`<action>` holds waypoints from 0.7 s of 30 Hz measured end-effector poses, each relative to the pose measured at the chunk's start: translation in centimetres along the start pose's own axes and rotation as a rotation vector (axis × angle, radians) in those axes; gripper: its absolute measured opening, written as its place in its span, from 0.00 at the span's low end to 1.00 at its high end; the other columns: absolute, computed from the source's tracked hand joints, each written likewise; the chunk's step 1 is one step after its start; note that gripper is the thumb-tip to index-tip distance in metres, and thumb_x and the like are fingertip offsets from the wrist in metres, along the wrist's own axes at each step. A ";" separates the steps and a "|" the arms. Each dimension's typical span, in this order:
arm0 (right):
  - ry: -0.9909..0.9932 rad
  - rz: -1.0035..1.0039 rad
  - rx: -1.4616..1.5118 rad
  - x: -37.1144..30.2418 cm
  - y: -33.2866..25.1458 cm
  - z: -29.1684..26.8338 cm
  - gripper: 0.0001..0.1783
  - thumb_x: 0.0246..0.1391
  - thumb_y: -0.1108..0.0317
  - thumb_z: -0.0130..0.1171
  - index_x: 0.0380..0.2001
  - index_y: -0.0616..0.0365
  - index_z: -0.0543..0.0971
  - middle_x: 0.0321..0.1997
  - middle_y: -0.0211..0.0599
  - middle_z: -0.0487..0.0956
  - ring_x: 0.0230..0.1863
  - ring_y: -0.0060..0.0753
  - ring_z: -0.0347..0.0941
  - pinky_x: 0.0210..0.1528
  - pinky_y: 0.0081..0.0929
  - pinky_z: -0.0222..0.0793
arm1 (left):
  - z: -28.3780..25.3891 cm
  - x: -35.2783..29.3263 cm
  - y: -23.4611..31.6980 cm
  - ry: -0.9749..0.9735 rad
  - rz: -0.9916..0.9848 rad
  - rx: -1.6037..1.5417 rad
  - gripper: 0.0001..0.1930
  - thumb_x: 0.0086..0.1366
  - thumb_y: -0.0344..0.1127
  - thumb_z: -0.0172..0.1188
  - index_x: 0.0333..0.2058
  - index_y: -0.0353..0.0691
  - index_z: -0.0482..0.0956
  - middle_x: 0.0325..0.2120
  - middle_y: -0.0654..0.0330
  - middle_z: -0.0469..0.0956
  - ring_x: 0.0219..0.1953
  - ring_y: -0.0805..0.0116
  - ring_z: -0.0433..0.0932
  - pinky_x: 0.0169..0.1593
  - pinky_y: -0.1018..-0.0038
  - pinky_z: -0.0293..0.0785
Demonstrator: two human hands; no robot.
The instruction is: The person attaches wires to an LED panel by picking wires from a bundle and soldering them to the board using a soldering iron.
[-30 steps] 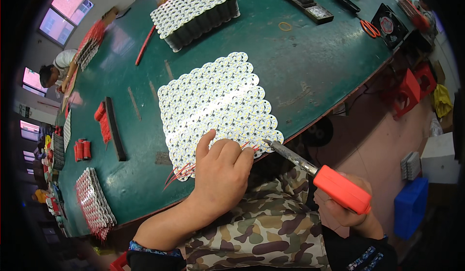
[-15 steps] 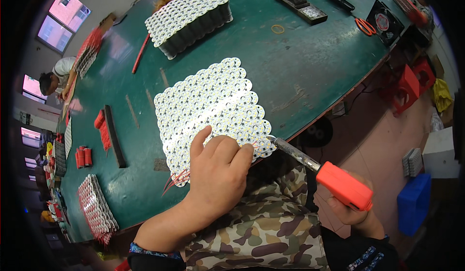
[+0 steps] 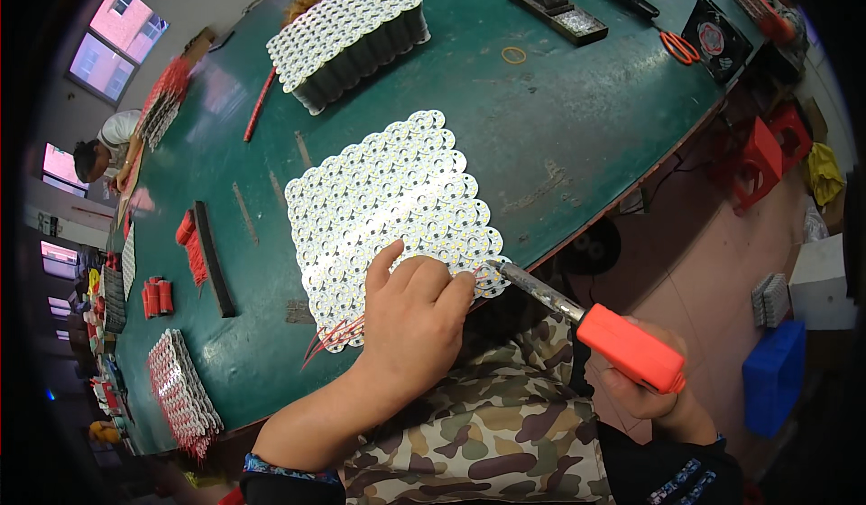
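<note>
In front of me on the green table lies a panel of round white LED boards joined in rows. My left hand rests over its near edge, thumb and fingers pinched around thin red wires. Their loose ends stick out left of the hand, and a short end shows by the fingertips. In my right hand is a soldering iron with a red handle. Its tip touches or nearly touches the panel's near right corner, just right of my left fingertips.
A thick stack of white boards stands at the back, and another stack lies at the left. Red wire bundles, a dark bar, a black tray, orange-handled scissors and a fan surround the panel. A person sits far left.
The soldering iron has shifted left and slightly inward, its tip further over the panel's corner. My left hand has moved slightly right.
</note>
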State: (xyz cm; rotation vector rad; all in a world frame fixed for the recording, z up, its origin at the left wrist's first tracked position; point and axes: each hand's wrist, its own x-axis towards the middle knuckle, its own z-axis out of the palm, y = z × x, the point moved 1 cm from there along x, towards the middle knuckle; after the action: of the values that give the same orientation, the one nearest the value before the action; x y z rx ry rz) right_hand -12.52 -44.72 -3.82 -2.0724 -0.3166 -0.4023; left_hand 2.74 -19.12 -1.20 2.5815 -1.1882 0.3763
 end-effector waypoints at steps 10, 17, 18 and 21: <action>0.005 -0.031 0.047 0.3 0.4 0.7 0.36 0.42 0.76 0.74 0.58 0.68 0.75 0.41 0.48 0.85 0.32 0.44 0.83 0.34 0.34 0.77 | 0.0 0.0 0.1 -0.006 -0.004 0.008 0.10 0.54 0.26 0.67 0.36 0.45 0.83 0.29 0.64 0.76 0.38 0.62 0.79 0.61 0.54 0.67; 0.031 -0.029 0.085 0.0 0.8 1.1 0.36 0.41 0.75 0.73 0.58 0.67 0.75 0.35 0.44 0.83 0.27 0.42 0.79 0.30 0.34 0.73 | -0.1 0.4 0.2 -0.010 -0.006 0.013 0.09 0.55 0.26 0.68 0.36 0.44 0.83 0.28 0.63 0.75 0.37 0.61 0.79 0.61 0.54 0.67; 0.028 -0.039 0.097 0.1 0.8 1.1 0.36 0.41 0.75 0.73 0.58 0.67 0.75 0.34 0.44 0.83 0.27 0.42 0.78 0.29 0.34 0.72 | -0.1 0.4 0.2 -0.010 -0.004 0.017 0.09 0.55 0.27 0.68 0.35 0.44 0.83 0.28 0.63 0.75 0.37 0.61 0.79 0.61 0.54 0.67; 0.015 -0.058 0.108 0.2 1.0 1.0 0.37 0.40 0.75 0.72 0.58 0.67 0.75 0.33 0.43 0.82 0.26 0.41 0.77 0.28 0.34 0.71 | -0.1 0.5 0.3 -0.008 -0.002 0.019 0.08 0.55 0.27 0.68 0.35 0.44 0.83 0.28 0.63 0.75 0.37 0.61 0.79 0.61 0.53 0.67</action>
State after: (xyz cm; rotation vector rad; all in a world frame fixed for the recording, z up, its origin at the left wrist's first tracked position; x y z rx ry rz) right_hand -11.85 -44.32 -5.01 -1.9576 -0.3820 -0.4261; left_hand 2.77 -19.62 -0.86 2.6031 -1.1901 0.3792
